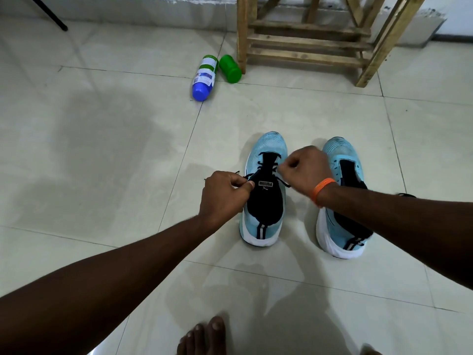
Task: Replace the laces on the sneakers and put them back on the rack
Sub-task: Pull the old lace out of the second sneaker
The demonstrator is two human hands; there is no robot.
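Between the two hands, on the pale tiled floor (102, 149), stands a light-blue knit sneaker with black tongue and white sole (266, 201), toe pointing away. A thin black lace (284, 182) crosses its front eyelets. The left hand (225, 196) pinches one lace end and the right hand (305, 170) pinches the other. Just right of the right hand stands the matching second sneaker (340, 152), partly covered by the forearm. Beyond both hands are a slatted wooden rack (307, 42), a white blue-capped bottle (204, 75) lying flat, and a green plastic cap (230, 69).

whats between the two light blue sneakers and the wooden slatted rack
Only bare pale floor tiles separate sneakers from rack; head view.
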